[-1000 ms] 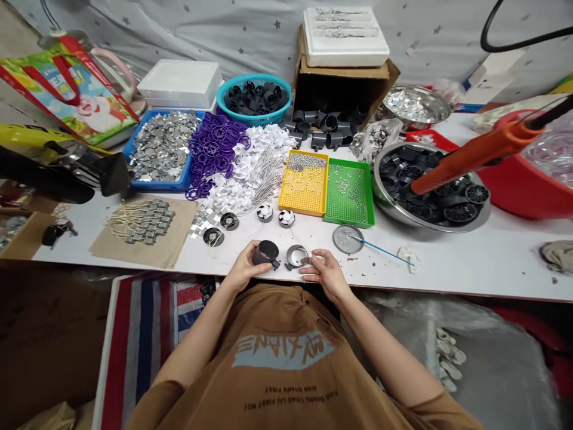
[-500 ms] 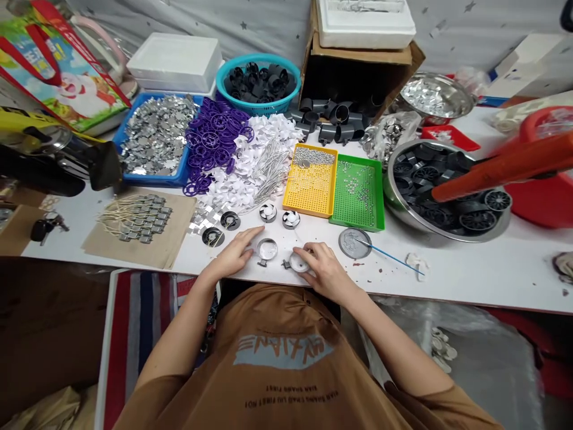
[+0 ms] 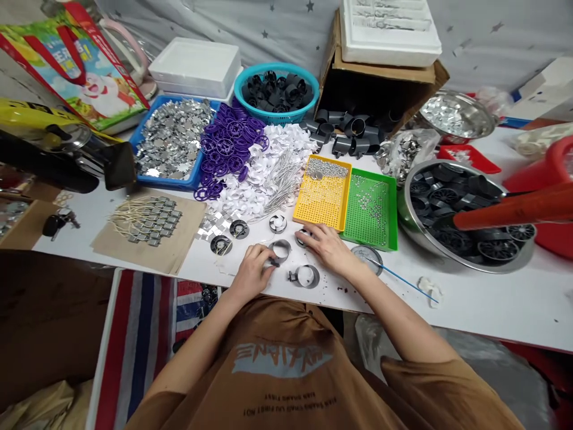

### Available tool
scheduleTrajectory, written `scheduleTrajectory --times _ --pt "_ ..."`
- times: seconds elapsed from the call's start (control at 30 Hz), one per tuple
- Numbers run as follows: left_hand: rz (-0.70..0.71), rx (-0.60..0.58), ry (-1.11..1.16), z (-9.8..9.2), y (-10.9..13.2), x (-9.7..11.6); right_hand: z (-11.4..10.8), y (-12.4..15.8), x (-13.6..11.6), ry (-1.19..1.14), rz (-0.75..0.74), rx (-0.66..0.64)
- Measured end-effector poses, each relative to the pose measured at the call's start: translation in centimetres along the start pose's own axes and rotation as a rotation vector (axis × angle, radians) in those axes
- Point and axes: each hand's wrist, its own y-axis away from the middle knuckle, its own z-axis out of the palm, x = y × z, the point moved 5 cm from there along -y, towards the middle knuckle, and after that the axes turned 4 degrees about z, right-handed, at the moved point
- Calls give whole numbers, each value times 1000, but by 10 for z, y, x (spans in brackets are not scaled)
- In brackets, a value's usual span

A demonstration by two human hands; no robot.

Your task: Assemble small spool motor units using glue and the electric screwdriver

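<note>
My left hand [image 3: 253, 267] is closed on the side of a dark ring-shaped housing [image 3: 281, 252], gripping it near its small tab. A second ring housing [image 3: 307, 276] stands on the table just to the right, with a small clip on its left side and no hand on it. Farther forward, my right hand [image 3: 329, 246] has its fingertips on a small black round part with a white fan [image 3: 304, 237], which the fingers partly cover. Another white fan in a black ring [image 3: 278, 224] lies to its left. Two black discs [image 3: 221, 245] with pale wires lie left of my left hand.
Ahead are a yellow tray [image 3: 320, 197] and a green tray [image 3: 370, 209] of tiny metal parts. A dish with a blue stick [image 3: 405, 280] lies right. Farther right is a steel bowl [image 3: 405, 218] of black parts. Wired motors [image 3: 150, 218] lie on cardboard at left.
My left hand has closed on the left ring housing. My right hand has let go of the other housing and moved forward to the small fan part. The view has shifted.
</note>
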Motion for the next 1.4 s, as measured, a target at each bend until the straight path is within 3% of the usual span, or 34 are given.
scheduleTrajectory --times 0.1,0.27,0.43,0.53,0.7,0.8,0.93,1.07,1.27,1.4 --pt "14 -94 53 -2 0 1 -3 11 5 9 77 28" --pt "84 -195 102 4 -12 11 -1 15 5 -72 -63 -4" --pt "65 -227 19 1 -13 14 -3 14 18 -75 48 35" --pt "2 -187 -71 0 -7 13 -20 19 23 -102 122 170" --pt "-29 -88 -162 9 0 15 -66 36 13 -88 165 580" --pt "9 37 -125 5 2 25 -80 47 -1 -81 153 692" --pt "94 246 -29 -13 1 45 -75 54 -24 -130 103 678" --pt "138 279 63 -18 -2 57 -62 53 -40 -262 98 600" --pt "8 318 217 -17 7 37 -49 53 -35 -592 209 384" --pt "-58 320 22 1 13 21 -52 55 -31 -518 203 443"
